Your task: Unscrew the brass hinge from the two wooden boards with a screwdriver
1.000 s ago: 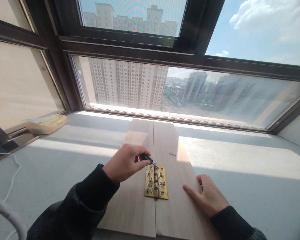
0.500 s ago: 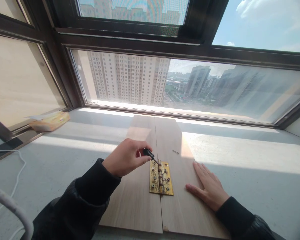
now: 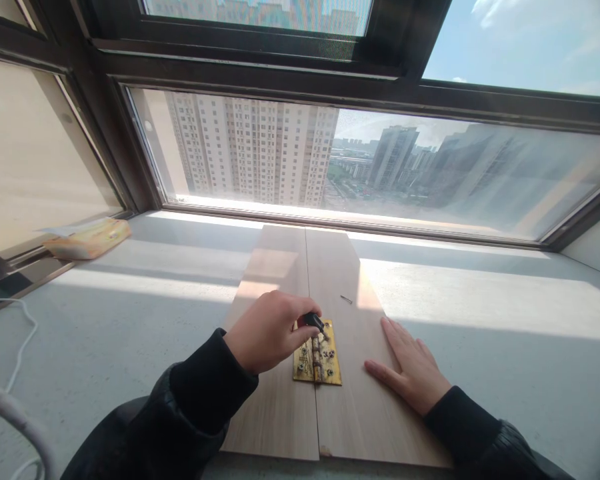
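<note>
My left hand, near the middle of the frame, was closed around the black handle of a screwdriver; my right hand, lower right of centre, lay open with its thumb on the wood. The pale window ledge ran across the frame beneath everything. On it, lower middle, lay the left board and the right board, side by side along a thin seam. The hinge sat over that seam just below the frame's centre, a leaf on each board. The screwdriver pointed down at the upper part of the right leaf; whether its tip touched metal, I couldn't tell. Screw heads showed on both leaves. I judged the step in hand to be setting the tip to a screw; the next move called for a well-seated tip, the shaft lined up, and the board kept steady. Smallest, a loose fastener, screw or nail, lay on the right board above the hinge.
</note>
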The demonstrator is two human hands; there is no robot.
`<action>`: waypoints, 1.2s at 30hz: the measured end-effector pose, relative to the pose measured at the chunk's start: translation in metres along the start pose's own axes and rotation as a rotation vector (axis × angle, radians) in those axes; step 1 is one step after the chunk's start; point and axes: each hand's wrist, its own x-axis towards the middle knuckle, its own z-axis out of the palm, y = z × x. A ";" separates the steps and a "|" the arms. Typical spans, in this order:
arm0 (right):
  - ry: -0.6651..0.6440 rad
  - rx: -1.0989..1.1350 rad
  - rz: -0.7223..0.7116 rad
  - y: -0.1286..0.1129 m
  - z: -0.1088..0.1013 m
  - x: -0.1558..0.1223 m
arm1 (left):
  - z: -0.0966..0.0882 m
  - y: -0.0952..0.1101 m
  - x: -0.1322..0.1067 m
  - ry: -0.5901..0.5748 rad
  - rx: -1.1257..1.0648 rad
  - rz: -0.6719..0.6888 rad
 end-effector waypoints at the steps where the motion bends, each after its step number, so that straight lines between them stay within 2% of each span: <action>1: 0.001 0.004 0.001 0.000 0.000 0.000 | 0.000 0.000 0.000 0.001 0.008 0.006; 6: 0.018 0.021 -0.004 0.000 0.000 0.000 | -0.005 0.001 -0.002 0.020 0.029 0.022; 12: 0.065 0.034 -0.027 0.002 0.002 -0.001 | -0.001 0.000 0.000 -0.009 0.071 0.014; 18: 0.061 0.037 -0.026 0.002 0.002 -0.002 | -0.007 0.003 -0.002 0.031 0.099 0.019; 27: 0.116 0.069 -0.053 0.004 0.005 -0.001 | -0.002 0.002 -0.001 0.024 0.147 0.031; 36: 0.139 0.057 -0.059 0.003 0.005 -0.001 | -0.006 0.005 0.000 -0.033 0.152 0.112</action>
